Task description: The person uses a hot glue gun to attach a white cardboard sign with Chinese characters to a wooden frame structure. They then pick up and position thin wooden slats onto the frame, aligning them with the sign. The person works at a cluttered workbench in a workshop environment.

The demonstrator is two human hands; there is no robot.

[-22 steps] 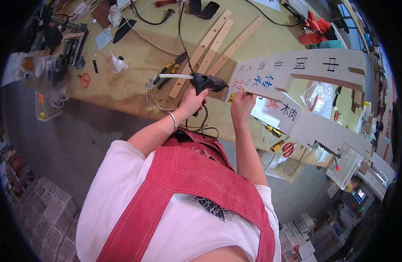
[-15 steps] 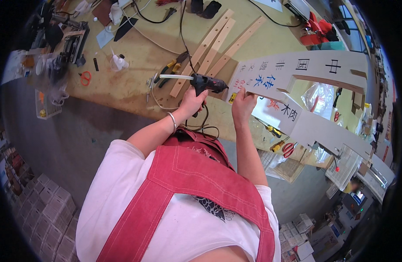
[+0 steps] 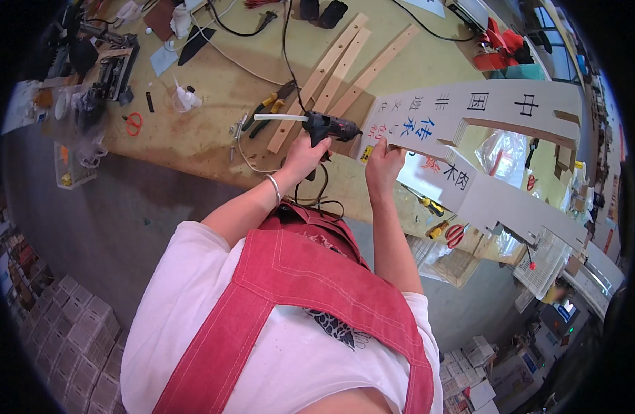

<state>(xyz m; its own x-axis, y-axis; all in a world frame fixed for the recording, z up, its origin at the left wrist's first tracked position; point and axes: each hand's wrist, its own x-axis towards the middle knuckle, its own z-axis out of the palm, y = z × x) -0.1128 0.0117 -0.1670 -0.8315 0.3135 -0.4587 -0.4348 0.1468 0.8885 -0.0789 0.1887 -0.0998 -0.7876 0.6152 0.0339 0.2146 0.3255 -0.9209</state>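
My left hand (image 3: pixel 305 157) is closed around the handle of a black glue gun (image 3: pixel 333 128). A white glue stick (image 3: pixel 281 117) sticks out of its back end. The nozzle points right, close to the near-left end of a white panel (image 3: pixel 455 103) with printed characters and a large cut-out; whether it touches cannot be made out. My right hand (image 3: pixel 384 168) grips that end's lower edge, thumb on top, its other fingers partly hidden. A second white board (image 3: pixel 517 207) with lettering lies at an angle below the panel.
Drilled wooden strips (image 3: pixel 338 65) and yellow-black pliers (image 3: pixel 264 110) lie behind the glue gun. A small white bottle (image 3: pixel 186 98) and orange scissors (image 3: pixel 133 123) are farther left. Red-handled scissors (image 3: pixel 455 235) and a screwdriver (image 3: pixel 432 205) lie near the table's right front. Cords cross the table.
The glue gun in my left hand has shifted very slightly away from me and to the right. My right hand and the panel look almost unmoved.
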